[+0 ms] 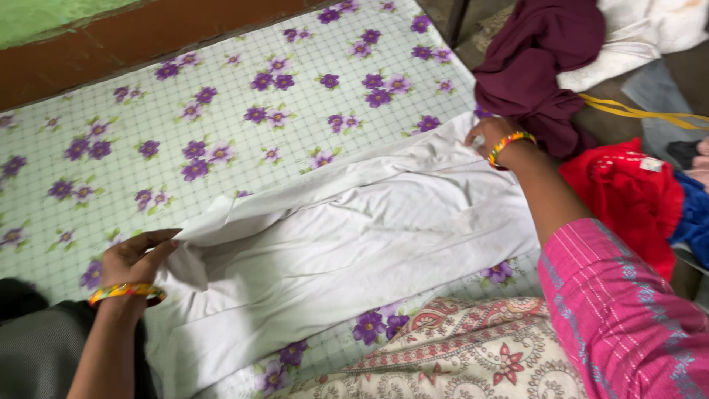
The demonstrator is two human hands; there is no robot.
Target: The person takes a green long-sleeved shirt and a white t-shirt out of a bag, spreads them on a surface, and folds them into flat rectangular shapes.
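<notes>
1. My left hand point(136, 258) pinches one corner of the white cloth point(347, 244) between thumb and fingers, and the cloth spreads away from this hand toward my other hand.
2. My right hand point(490, 135) presses on the far end of the same cloth; if its fingers grip the edge, I cannot tell.
3. The cloth lies flat between both hands on the flowered sheet point(221, 111).
4. Just beyond my right hand lies a maroon garment point(539, 66), and beside my right forearm a red one point(628, 199).

White cloth point(347, 244), partly folded, creased, lying flat across the flowered sheet point(221, 111)
</notes>
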